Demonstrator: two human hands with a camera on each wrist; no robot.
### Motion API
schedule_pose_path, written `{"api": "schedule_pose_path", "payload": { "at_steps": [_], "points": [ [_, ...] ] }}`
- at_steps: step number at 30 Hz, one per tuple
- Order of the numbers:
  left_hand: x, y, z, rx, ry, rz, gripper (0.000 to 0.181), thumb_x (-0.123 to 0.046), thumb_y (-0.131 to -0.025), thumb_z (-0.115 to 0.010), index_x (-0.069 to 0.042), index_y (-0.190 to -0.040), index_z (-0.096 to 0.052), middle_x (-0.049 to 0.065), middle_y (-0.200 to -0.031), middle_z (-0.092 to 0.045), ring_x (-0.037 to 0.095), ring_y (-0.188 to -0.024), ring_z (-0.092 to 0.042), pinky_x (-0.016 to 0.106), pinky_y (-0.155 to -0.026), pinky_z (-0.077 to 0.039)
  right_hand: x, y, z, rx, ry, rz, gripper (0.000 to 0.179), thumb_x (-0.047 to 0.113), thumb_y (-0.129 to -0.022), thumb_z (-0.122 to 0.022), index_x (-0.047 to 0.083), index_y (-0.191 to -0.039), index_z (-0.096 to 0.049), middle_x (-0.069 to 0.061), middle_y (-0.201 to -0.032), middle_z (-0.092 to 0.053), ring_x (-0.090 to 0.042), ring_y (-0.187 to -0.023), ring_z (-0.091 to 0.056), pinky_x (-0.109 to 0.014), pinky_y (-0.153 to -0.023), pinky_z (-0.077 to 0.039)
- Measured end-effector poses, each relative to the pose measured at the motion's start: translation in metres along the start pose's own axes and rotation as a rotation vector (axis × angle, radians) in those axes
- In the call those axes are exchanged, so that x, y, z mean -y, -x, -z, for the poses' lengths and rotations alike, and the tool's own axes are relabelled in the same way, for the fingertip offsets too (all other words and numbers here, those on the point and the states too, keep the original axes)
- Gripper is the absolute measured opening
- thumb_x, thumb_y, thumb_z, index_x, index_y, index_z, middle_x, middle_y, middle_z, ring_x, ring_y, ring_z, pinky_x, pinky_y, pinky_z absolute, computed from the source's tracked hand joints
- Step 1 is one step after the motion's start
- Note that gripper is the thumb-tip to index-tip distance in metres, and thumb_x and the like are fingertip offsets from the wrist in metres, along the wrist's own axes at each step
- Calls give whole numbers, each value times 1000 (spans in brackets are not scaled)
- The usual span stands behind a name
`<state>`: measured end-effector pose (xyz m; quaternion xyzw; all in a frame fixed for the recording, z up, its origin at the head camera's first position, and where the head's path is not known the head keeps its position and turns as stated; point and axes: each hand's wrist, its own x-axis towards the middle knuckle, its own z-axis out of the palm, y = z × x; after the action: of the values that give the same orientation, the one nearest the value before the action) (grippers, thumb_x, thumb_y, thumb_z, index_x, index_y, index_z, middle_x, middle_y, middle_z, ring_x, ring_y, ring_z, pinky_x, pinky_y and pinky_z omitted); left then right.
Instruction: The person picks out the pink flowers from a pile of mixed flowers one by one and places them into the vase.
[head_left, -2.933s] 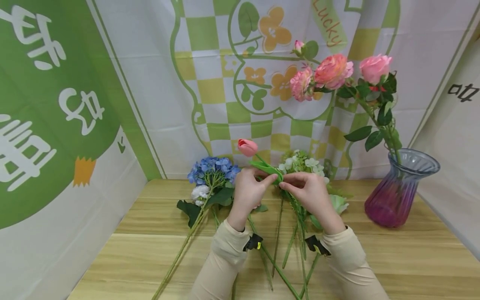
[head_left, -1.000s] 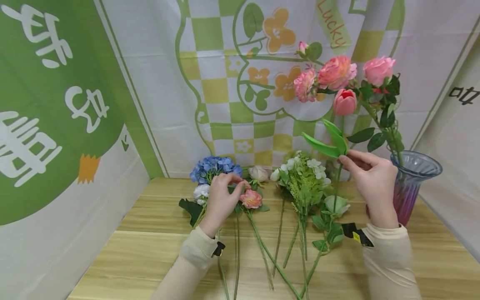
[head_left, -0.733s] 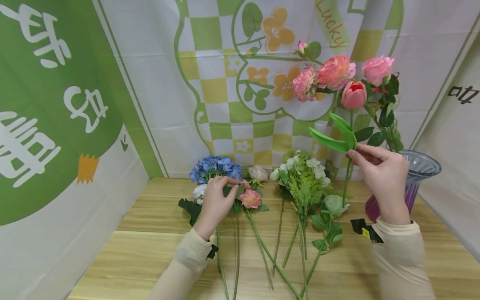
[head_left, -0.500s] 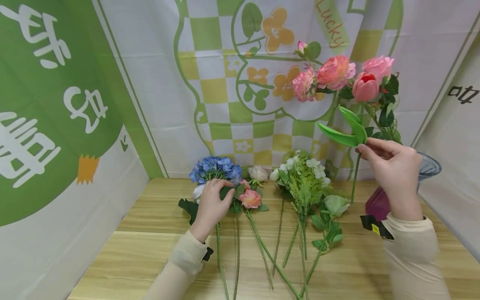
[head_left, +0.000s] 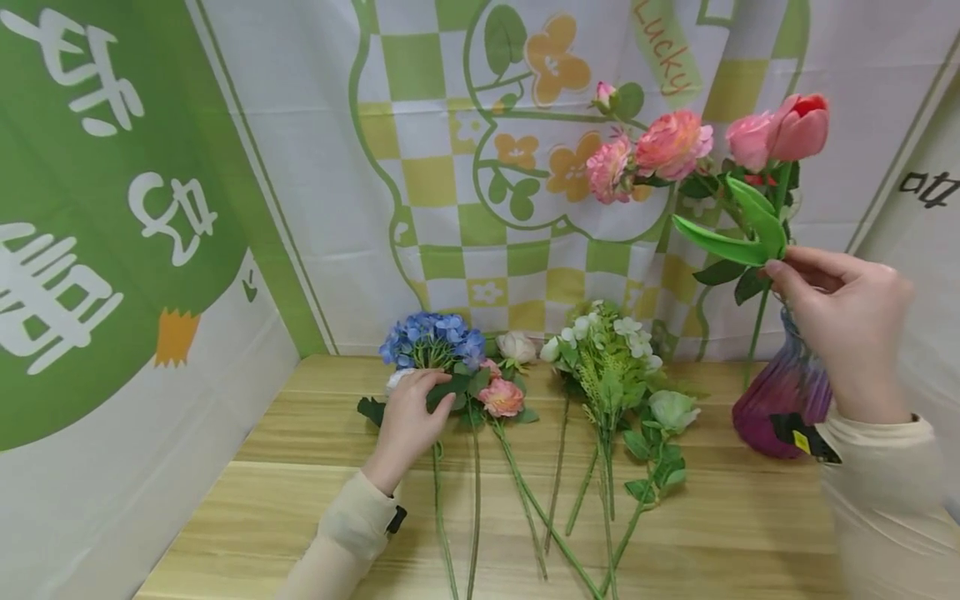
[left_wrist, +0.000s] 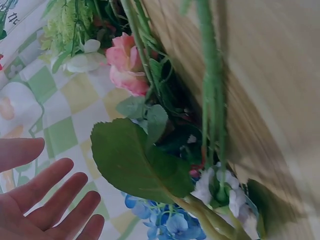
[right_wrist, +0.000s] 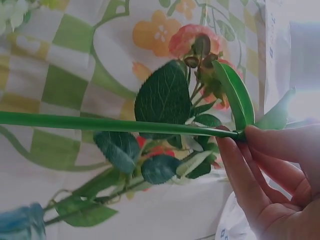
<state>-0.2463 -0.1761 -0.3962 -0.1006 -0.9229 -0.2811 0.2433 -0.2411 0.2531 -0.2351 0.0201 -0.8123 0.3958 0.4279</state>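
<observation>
My right hand point(head_left: 855, 325) pinches a pink tulip point(head_left: 799, 127) by its stem, just under two bright green leaves point(head_left: 750, 229). The stem's lower end hangs to the left of the glass vase point(head_left: 776, 400), whose rim is mostly hidden behind the hand. In the right wrist view the green stem point(right_wrist: 100, 123) runs level from the fingertips. Pink roses point(head_left: 671, 143) stand in the vase, leaning left. My left hand point(head_left: 408, 421) hovers near the blue hydrangea point(head_left: 431, 340); in the left wrist view its fingers point(left_wrist: 55, 172) are spread beside a dark green leaf point(left_wrist: 135, 160), holding nothing.
On the wooden table point(head_left: 277, 500) lie a peach rose point(head_left: 501, 397), a pale rose point(head_left: 517, 347), a white-flowered green bunch point(head_left: 607, 358) and a light green rose point(head_left: 672, 410), stems pointing forward. A patterned cloth point(head_left: 300, 167) backs the table.
Both hands worked at the tulip's leaves earlier; then the right hand carried it right and up, upright, to beside the vase. The left hand let go and drew back left toward the hydrangea.
</observation>
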Motion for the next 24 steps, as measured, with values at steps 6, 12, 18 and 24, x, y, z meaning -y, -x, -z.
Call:
{"api": "schedule_pose_path", "payload": {
  "at_steps": [6,12,18,24],
  "points": [
    [7,3,2,-4,-28,-17,28,-23,-88,-67,-11,-113,-68,9,-119,-64,30,-113,-56,50,-96,-44,-1,-9,7,-5,78,-8,31,25,-86,-69,6,-110,-72,-3,-101,-71,26,-65,-50,3,-62,-39],
    [14,7,4,3,-34,-15,29,-24,-89,-66,-11,-114,-67,10,-120,-64,30,-114,-56,50,-96,-44,-1,-15,16,-8,76,-59,32,23,-89,-66,5,-115,-69,0,-105,-70,24,-64,-51,2,-64,-40],
    [21,11,7,-8,-52,-8,29,-18,-86,-69,-9,-114,-67,12,-119,-64,31,-112,-58,52,-94,-45,-1,-24,23,-6,11,-99,31,20,-90,-63,7,-118,-67,22,-95,-67,21,-66,-54,2,-65,-40],
    [30,14,9,-12,-69,-18,31,-16,-85,-70,-7,-115,-67,12,-118,-65,33,-111,-58,54,-91,-44,0,-31,30,15,-13,-152,31,23,-92,-61,16,-122,-66,32,-87,-62,17,-70,-55,0,-63,-39]
  ]
}}
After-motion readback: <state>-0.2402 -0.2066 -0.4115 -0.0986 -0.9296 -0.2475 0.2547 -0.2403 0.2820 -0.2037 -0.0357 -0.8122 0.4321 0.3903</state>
